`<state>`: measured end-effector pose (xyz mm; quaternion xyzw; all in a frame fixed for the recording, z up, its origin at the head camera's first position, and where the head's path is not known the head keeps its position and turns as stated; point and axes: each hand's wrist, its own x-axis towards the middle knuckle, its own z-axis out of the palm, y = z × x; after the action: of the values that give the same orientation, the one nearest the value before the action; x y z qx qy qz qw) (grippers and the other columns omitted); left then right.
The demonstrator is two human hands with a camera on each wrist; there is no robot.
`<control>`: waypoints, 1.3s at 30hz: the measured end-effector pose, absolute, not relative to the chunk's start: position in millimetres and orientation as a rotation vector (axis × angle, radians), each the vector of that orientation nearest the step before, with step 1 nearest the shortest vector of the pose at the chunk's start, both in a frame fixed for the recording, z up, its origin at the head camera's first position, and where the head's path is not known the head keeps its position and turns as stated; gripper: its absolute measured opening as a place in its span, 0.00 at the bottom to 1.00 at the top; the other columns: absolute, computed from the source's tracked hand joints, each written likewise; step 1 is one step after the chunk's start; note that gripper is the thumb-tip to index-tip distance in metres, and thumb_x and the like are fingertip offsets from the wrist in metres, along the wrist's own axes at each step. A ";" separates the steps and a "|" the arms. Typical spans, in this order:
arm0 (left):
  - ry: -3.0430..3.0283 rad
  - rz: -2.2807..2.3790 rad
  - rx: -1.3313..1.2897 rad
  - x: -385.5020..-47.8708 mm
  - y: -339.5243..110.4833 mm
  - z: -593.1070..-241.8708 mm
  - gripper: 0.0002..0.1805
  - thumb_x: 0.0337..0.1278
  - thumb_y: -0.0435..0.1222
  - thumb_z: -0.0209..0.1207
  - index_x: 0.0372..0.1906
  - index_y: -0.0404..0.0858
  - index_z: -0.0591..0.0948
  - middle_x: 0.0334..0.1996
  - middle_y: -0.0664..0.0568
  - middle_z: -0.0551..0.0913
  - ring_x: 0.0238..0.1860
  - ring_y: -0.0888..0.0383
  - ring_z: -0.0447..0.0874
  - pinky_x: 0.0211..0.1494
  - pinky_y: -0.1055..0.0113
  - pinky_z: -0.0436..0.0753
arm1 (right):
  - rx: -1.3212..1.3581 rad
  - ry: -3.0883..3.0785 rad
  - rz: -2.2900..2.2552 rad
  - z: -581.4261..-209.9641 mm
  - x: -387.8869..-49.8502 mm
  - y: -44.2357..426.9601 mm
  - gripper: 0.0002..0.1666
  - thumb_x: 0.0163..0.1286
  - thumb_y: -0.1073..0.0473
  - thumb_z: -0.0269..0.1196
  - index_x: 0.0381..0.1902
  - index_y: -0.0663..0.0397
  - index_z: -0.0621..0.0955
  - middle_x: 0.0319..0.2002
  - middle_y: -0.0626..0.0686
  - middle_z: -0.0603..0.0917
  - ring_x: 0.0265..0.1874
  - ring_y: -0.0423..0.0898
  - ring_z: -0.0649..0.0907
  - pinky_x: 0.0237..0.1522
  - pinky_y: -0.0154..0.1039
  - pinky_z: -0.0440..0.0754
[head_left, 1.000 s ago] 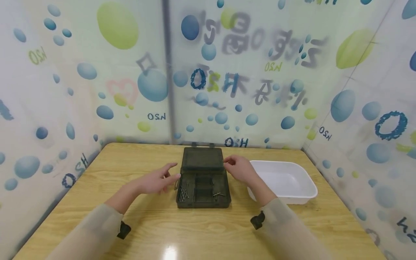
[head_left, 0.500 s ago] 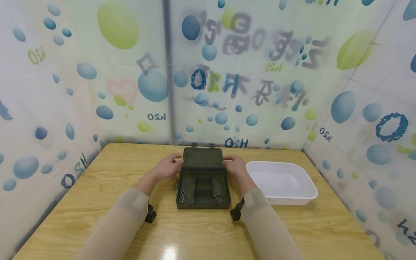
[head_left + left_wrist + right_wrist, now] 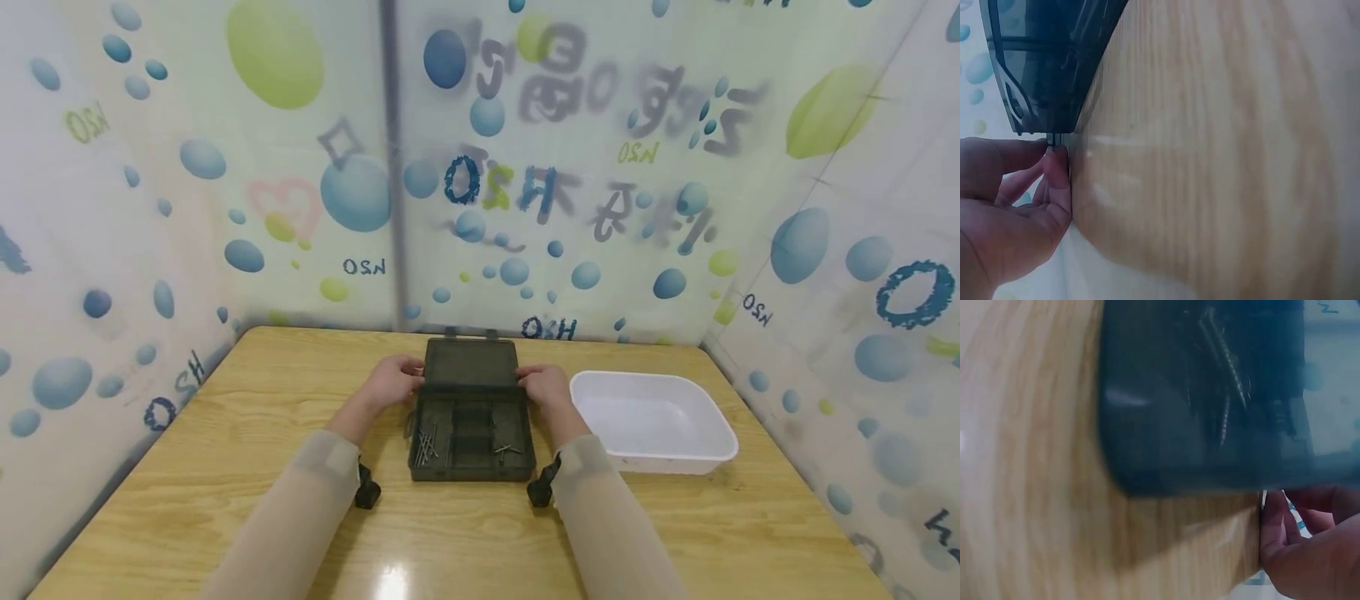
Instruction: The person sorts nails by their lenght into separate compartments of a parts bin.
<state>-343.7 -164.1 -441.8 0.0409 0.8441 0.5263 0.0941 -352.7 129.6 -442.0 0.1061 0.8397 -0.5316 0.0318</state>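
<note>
A dark translucent plastic box (image 3: 472,458) stands on the table with its lid (image 3: 471,363) folded back flat behind it. In its left compartment lie several thin metal screws (image 3: 427,445), and a few more screws (image 3: 507,449) are in the right one; the right wrist view shows threaded screws (image 3: 1227,359) through the wall. My left hand (image 3: 392,383) pinches the lid's left edge between thumb and fingers, seen closer as the left hand (image 3: 1016,206) in the left wrist view. At the opposite edge, my right hand (image 3: 547,388) grips the lid, its fingertips partly hidden.
A white plastic basin (image 3: 654,417) stands right of the box, close to the right hand. The wooden table (image 3: 457,533) reaches back to a patterned curtain (image 3: 480,250), with further curtain on both sides.
My left hand has moved right and back from beside the box to the lid's left edge and pinched it. The right hand has settled on the lid's right edge. The box stays put.
</note>
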 end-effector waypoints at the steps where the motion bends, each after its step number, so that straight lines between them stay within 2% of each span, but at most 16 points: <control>1: 2.497 1.577 0.108 -343.9 -163.5 -442.0 0.25 0.84 0.27 0.54 0.78 0.24 0.72 0.71 0.27 0.77 0.58 0.43 0.85 0.43 0.63 0.86 | 0.341 2.577 -1.652 -442.1 -352.4 129.6 0.19 0.76 0.72 0.62 0.60 0.62 0.90 0.68 0.64 0.86 0.74 0.61 0.79 0.75 0.55 0.78; 7: 2.435 1.719 0.008 -344.7 -160.0 -443.3 0.27 0.80 0.24 0.55 0.79 0.28 0.72 0.69 0.30 0.77 0.55 0.47 0.84 0.42 0.65 0.85 | 0.417 2.465 -1.808 -444.7 -352.8 129.1 0.22 0.75 0.74 0.61 0.62 0.61 0.89 0.69 0.63 0.85 0.74 0.60 0.79 0.76 0.56 0.77; 11: 2.435 1.818 -0.008 -344.0 -159.1 -443.4 0.27 0.80 0.25 0.56 0.78 0.29 0.73 0.68 0.29 0.78 0.49 0.51 0.84 0.40 0.67 0.83 | 0.433 2.411 -1.909 -447.7 -354.5 127.7 0.24 0.75 0.74 0.60 0.64 0.60 0.88 0.68 0.63 0.85 0.70 0.59 0.82 0.74 0.54 0.79; 13: 2.447 1.856 0.003 -343.5 -158.9 -443.2 0.26 0.81 0.26 0.56 0.77 0.28 0.74 0.67 0.29 0.78 0.46 0.52 0.83 0.40 0.67 0.82 | 0.425 2.401 -1.967 -449.1 -355.1 126.4 0.25 0.74 0.75 0.60 0.65 0.60 0.87 0.66 0.63 0.86 0.66 0.57 0.84 0.68 0.51 0.82; 15: 2.446 1.888 0.009 -342.6 -158.4 -442.2 0.25 0.82 0.28 0.56 0.77 0.29 0.74 0.66 0.30 0.78 0.46 0.53 0.82 0.41 0.67 0.82 | 0.402 2.397 -2.034 -450.4 -355.3 125.2 0.27 0.73 0.77 0.60 0.68 0.61 0.85 0.64 0.64 0.86 0.61 0.56 0.85 0.59 0.43 0.85; 19: 2.441 1.919 0.001 -341.9 -157.9 -440.5 0.24 0.85 0.32 0.56 0.78 0.31 0.74 0.65 0.32 0.78 0.47 0.53 0.81 0.43 0.66 0.81 | 0.349 2.395 -2.115 -450.2 -353.5 124.7 0.34 0.72 0.78 0.60 0.74 0.61 0.80 0.64 0.67 0.85 0.57 0.56 0.85 0.43 0.32 0.82; 22: 2.429 1.950 0.000 -341.9 -157.6 -439.4 0.25 0.85 0.33 0.56 0.79 0.32 0.74 0.65 0.33 0.78 0.48 0.52 0.81 0.44 0.66 0.81 | 0.315 2.401 -2.125 -447.7 -351.4 125.0 0.35 0.72 0.78 0.59 0.76 0.59 0.80 0.64 0.67 0.85 0.56 0.55 0.84 0.40 0.30 0.79; 24: 2.424 1.966 -0.004 -342.4 -157.5 -438.8 0.25 0.86 0.35 0.56 0.79 0.34 0.74 0.65 0.33 0.79 0.51 0.51 0.82 0.46 0.66 0.82 | 0.303 2.395 -2.134 -445.4 -350.2 124.7 0.33 0.73 0.76 0.60 0.74 0.57 0.81 0.63 0.66 0.84 0.53 0.52 0.83 0.39 0.30 0.79; 28: 2.409 1.991 0.004 -342.1 -158.7 -436.8 0.25 0.87 0.39 0.55 0.79 0.35 0.75 0.67 0.34 0.79 0.61 0.45 0.82 0.52 0.63 0.82 | 0.288 2.350 -2.175 -438.7 -347.8 123.6 0.26 0.79 0.68 0.63 0.72 0.56 0.83 0.62 0.63 0.84 0.50 0.49 0.81 0.42 0.33 0.80; 32: 2.410 1.994 0.027 -340.0 -161.1 -431.3 0.25 0.89 0.43 0.55 0.78 0.36 0.76 0.68 0.35 0.80 0.67 0.40 0.81 0.58 0.58 0.82 | 0.266 2.285 -2.222 -430.3 -342.7 125.3 0.24 0.83 0.61 0.63 0.73 0.57 0.81 0.67 0.63 0.82 0.57 0.52 0.82 0.56 0.45 0.81; 36: 2.450 1.954 0.057 -336.2 -165.3 -424.6 0.25 0.88 0.46 0.56 0.76 0.36 0.78 0.66 0.36 0.82 0.64 0.42 0.83 0.55 0.60 0.82 | 0.252 2.267 -2.229 -423.1 -336.1 128.4 0.24 0.83 0.59 0.63 0.72 0.58 0.81 0.70 0.63 0.82 0.64 0.56 0.81 0.68 0.56 0.79; 39: 2.476 1.903 0.106 -331.0 -170.3 -420.7 0.25 0.87 0.46 0.57 0.74 0.36 0.80 0.64 0.37 0.83 0.60 0.47 0.84 0.52 0.63 0.82 | 0.261 2.273 -2.217 -418.7 -330.9 130.8 0.22 0.82 0.58 0.64 0.70 0.58 0.83 0.67 0.61 0.84 0.61 0.55 0.82 0.66 0.55 0.80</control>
<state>-331.0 -170.3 -420.7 0.0340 0.7924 0.6090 0.0087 -330.9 130.8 -418.7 0.0820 0.7133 -0.6957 -0.0222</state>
